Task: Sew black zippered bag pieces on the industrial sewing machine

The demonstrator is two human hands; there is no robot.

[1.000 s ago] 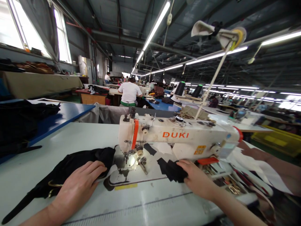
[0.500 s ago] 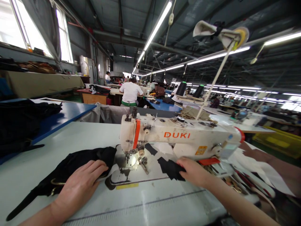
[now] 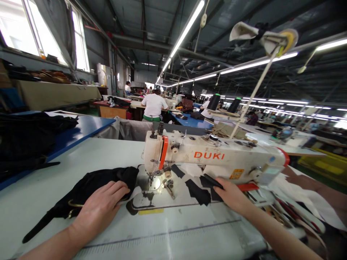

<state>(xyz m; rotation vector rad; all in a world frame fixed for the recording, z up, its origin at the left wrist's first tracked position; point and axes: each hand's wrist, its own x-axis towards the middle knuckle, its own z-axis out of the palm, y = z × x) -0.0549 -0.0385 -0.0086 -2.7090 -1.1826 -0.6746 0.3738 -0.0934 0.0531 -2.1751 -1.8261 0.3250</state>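
My left hand is closed over the near edge of a black fabric piece with a gold zipper; its thumb is largely hidden. A white strip sticks out beside those fingertips, close to the sewing machine's needle area. At the machine bed's right, my right hand pinches a small black fabric patch. Another black patch lies flat just left of that hand, and a smaller one lies under the machine arm.
The white sewing machine spans the table. A printed ruler runs along the front. Tools and scraps crowd the right side. Dark fabric is heaped on a blue table at left. A person in a white shirt sits ahead.
My right hand has lifted a black patch and shifted it slightly right, apart from the patch still lying on the bed. My left hand stays on the zippered fabric. The view has swung slightly left.
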